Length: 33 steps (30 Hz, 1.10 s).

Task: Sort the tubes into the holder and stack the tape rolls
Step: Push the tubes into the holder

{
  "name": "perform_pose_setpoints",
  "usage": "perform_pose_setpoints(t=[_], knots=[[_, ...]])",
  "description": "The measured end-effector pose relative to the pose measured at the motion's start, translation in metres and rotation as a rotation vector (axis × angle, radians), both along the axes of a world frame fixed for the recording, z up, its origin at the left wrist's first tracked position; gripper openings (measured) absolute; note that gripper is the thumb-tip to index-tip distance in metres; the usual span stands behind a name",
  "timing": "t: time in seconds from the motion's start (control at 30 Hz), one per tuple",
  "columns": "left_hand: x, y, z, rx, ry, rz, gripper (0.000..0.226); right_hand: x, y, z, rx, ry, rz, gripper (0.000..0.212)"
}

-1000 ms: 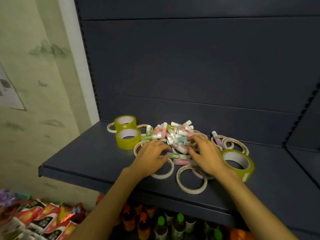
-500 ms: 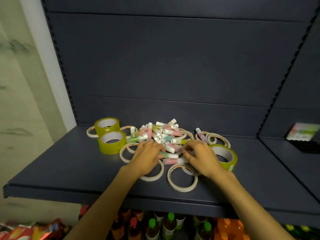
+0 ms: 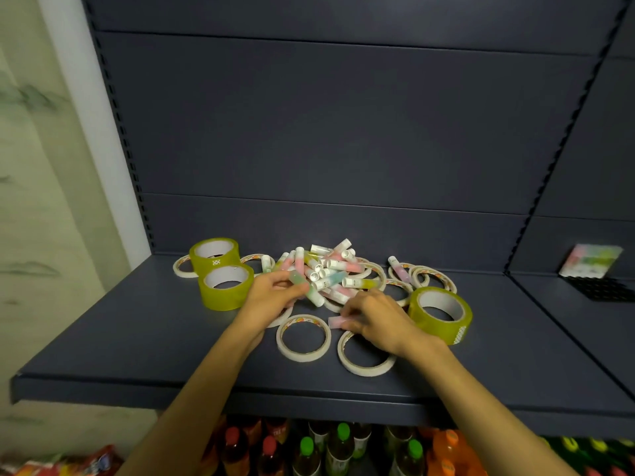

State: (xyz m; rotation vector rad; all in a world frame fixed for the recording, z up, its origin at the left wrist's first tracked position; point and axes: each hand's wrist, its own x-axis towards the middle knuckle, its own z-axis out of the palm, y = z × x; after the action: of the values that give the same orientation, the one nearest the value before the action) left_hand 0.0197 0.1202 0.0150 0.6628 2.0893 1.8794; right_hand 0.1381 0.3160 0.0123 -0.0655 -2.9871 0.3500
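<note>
A heap of small pastel tubes (image 3: pixel 331 269) with white caps lies on the dark shelf (image 3: pixel 137 338), mixed with thin white tape rolls. My left hand (image 3: pixel 271 297) is closed around a green tube (image 3: pixel 296 278) at the heap's left edge. My right hand (image 3: pixel 374 317) pinches a pink tube (image 3: pixel 336 321) just in front of the heap. Two white tape rolls (image 3: pixel 304 338) lie flat near my wrists. Three wide yellow tape rolls stand around: two at the left (image 3: pixel 225 286), one at the right (image 3: pixel 441 314).
A black holder (image 3: pixel 601 286) with a pastel printed card (image 3: pixel 589 261) sits on the neighbouring shelf at the right. Bottles (image 3: pixel 340 448) with coloured caps stand on the shelf below. A pale wall is at the left.
The view has swung to the right, bringing the holder into sight. My left hand has lifted a green tube from the heap and my right hand has drawn a pink tube toward me.
</note>
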Motion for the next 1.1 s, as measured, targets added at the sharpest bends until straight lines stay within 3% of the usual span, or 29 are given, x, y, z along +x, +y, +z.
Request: perform_pose_setpoints(t=[0.17, 0.23, 0.4, 0.5, 0.87, 1.1], knots=[[0.009, -0.002, 0.007, 0.091, 0.025, -0.02, 0.022, 0.0, -0.002, 0.0, -0.03, 0.177, -0.05, 0.021], [0.011, -0.001, 0.008, 0.102, 0.049, -0.02, 0.022, 0.004, -0.002, 0.002, -0.126, 0.261, -0.106, 0.014], [0.025, 0.013, 0.019, 0.102, 0.204, -0.057, 0.017, 0.029, -0.001, 0.017, -0.697, 0.512, -0.223, 0.019], [0.041, 0.03, 0.027, 0.143, 0.233, -0.103, 0.019, 0.054, 0.009, 0.025, -0.888, 0.582, -0.274, 0.031], [0.127, 0.137, 0.041, 0.201, 0.19, -0.301, 0.017, 0.161, 0.085, 0.032, -1.085, 0.737, -0.341, 0.025], [0.211, 0.221, 0.044, 0.259, 0.022, -0.338, 0.014, 0.25, 0.165, 0.03, -1.115, 0.733, -0.393, 0.031]])
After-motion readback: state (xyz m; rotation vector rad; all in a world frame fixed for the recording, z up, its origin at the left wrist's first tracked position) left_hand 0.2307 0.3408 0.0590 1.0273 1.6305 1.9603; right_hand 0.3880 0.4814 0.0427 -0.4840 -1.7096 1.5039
